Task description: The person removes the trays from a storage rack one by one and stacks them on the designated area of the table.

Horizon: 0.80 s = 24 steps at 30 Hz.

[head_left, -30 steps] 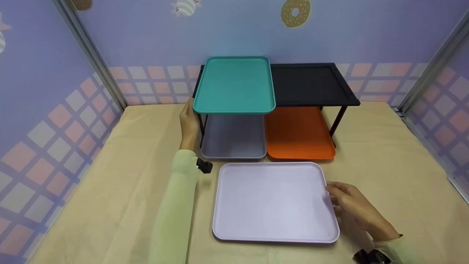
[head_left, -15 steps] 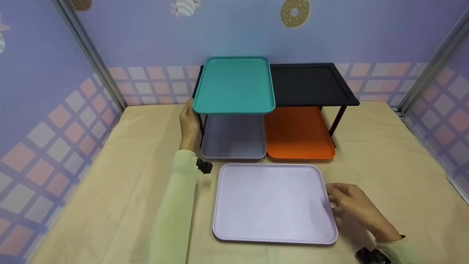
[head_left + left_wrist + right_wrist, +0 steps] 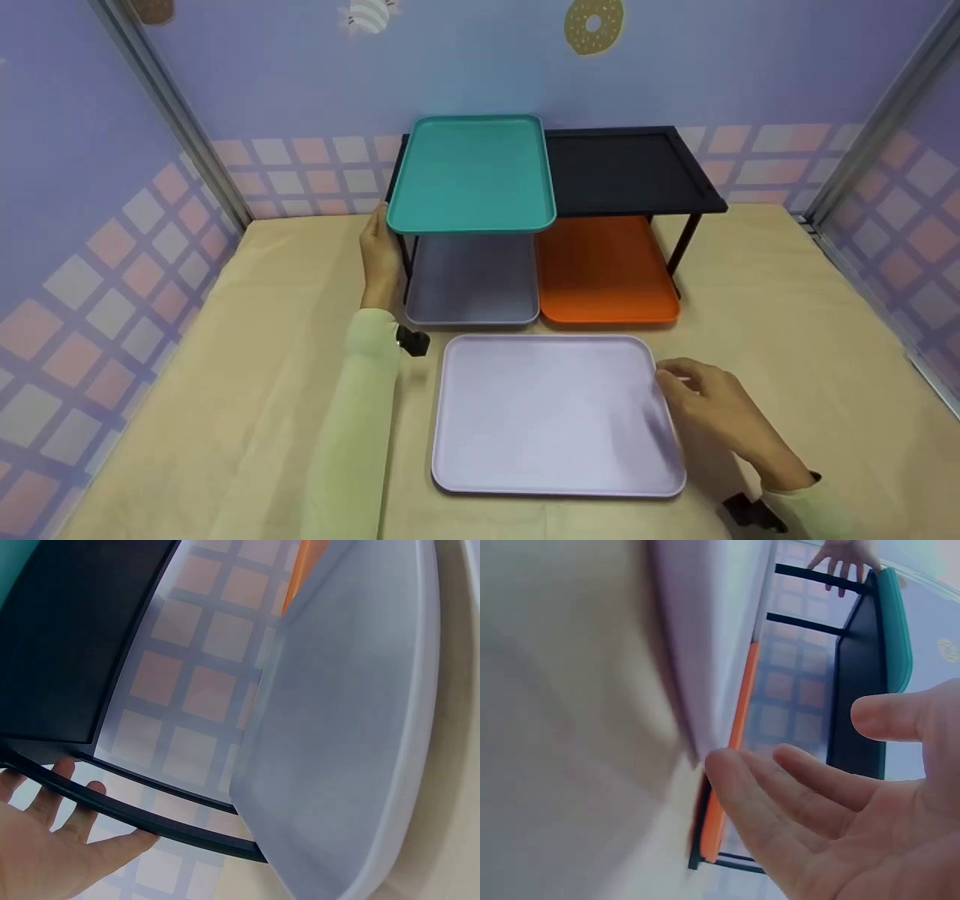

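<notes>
In front of the black rack [image 3: 637, 171] a pale lilac tray [image 3: 555, 416] lies on the cloth. My right hand [image 3: 716, 409] is at its right edge, a fingertip right at the rim in the right wrist view and the thumb apart from it. At the rack's left end is my left hand [image 3: 380, 251], its spread fingers [image 3: 75, 825] reaching past the black leg [image 3: 172, 832] and touching it. A teal tray [image 3: 472, 174] rests on the rack's left half, its front edge overhanging. Underneath lie a grey tray [image 3: 476, 281] and an orange tray [image 3: 609, 274], side by side.
Beige cloth [image 3: 285, 322] covers the table. Close behind the rack rises a purple patterned wall [image 3: 300, 75], with further panels on both sides joined by metal posts [image 3: 176, 112].
My right hand has loosened at the lilac tray's right edge and shifted slightly toward the back. The whole head view has drifted a little. My left hand stays at the rack.
</notes>
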Available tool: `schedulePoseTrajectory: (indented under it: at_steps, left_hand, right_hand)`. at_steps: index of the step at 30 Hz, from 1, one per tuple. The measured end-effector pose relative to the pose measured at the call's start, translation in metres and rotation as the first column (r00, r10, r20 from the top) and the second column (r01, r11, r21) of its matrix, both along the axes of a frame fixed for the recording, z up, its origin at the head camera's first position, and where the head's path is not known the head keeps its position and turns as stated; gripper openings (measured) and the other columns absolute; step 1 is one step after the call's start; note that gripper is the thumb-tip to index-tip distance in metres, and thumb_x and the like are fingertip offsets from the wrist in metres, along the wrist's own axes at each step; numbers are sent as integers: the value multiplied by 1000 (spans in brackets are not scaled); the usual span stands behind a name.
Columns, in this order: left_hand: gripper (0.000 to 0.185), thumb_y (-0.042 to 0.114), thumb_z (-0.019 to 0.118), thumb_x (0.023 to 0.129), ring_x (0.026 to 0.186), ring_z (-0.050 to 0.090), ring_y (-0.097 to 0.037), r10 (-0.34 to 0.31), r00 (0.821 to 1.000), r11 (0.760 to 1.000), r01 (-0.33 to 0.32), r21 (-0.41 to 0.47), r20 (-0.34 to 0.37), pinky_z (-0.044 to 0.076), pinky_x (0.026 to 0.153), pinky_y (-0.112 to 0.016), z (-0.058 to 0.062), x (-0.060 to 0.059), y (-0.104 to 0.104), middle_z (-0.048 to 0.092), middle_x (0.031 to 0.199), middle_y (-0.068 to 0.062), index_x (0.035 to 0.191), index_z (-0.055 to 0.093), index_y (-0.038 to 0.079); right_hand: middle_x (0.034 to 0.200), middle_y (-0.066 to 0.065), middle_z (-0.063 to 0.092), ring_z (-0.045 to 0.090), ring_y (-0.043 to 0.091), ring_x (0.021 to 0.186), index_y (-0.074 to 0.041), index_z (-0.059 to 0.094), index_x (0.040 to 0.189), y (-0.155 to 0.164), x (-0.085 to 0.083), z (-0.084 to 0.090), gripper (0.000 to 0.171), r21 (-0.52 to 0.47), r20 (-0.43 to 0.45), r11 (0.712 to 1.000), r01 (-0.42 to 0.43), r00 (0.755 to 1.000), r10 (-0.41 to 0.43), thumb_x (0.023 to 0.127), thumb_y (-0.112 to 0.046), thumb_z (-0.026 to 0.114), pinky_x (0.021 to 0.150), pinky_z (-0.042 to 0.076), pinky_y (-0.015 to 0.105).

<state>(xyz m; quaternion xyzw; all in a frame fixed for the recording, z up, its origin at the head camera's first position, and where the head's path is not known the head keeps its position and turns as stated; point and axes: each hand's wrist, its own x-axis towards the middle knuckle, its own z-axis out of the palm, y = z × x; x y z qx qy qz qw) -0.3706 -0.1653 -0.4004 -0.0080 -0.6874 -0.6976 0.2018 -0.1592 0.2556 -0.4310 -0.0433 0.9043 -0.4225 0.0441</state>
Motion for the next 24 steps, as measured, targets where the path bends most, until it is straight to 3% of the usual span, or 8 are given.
schedulePoseTrajectory:
  at_steps: [8,11,20,24]
  left_hand:
    - [53,35,36,113,154,29,-22,-8,1000,1000,7,31,4,28,124,-28,-1,3,-3,37,163,-12,156,40,3]
    - [53,35,35,113,154,30,-22,-16,1000,999,16,32,3,29,124,-28,-2,3,-3,38,163,-11,156,40,4]
    - [54,37,35,113,154,30,-21,-28,1000,999,28,31,1,28,125,-28,0,2,-1,38,163,-10,157,39,5]
    - [54,36,35,113,154,30,-22,-14,1000,999,14,29,-1,29,124,-27,2,2,1,38,163,-12,156,40,4]
  right_hand:
    - [135,21,64,67,35,116,1,53,144,-23,-8,14,46,-146,-45,989,-15,999,9,107,-27,55,91,60,32]
    - [139,19,62,65,35,120,2,49,146,-34,-13,17,44,-236,-69,972,-16,998,0,107,-20,55,96,58,33]
    - [142,16,57,63,26,122,1,42,150,-74,-32,34,49,-493,-113,870,-27,993,-34,106,-17,57,103,54,30]
    - [145,15,53,62,28,124,0,37,152,-94,-42,43,52,-614,-94,789,-29,995,-36,107,-17,56,102,54,28]
